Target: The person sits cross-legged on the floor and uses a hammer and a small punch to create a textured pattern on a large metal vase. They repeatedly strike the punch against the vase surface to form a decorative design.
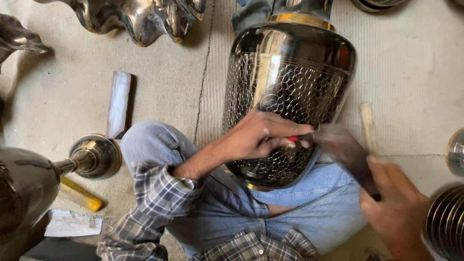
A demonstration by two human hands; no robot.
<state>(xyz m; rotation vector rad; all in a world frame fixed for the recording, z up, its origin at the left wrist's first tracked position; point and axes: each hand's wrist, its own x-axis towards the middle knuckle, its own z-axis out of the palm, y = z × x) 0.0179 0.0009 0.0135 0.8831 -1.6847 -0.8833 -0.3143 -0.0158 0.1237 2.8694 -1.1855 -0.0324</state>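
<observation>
Head view, looking down at my lap. Big dark vase (288, 92) lying across my jeans, neck pointing 12 o'clock, gold band near neck, scale pattern cut into body. My left hand (263, 135) pressed on vase belly, fingers pinched round small tool (293, 138) with red bit showing. My right hand (398, 203) at 4 o'clock, gripping dark flat block (345, 150), blurred, so can't tell exactly what. Wood strip (119, 104) at 9 o'clock on floor, another shiny vessel (29, 186) at 8.
</observation>
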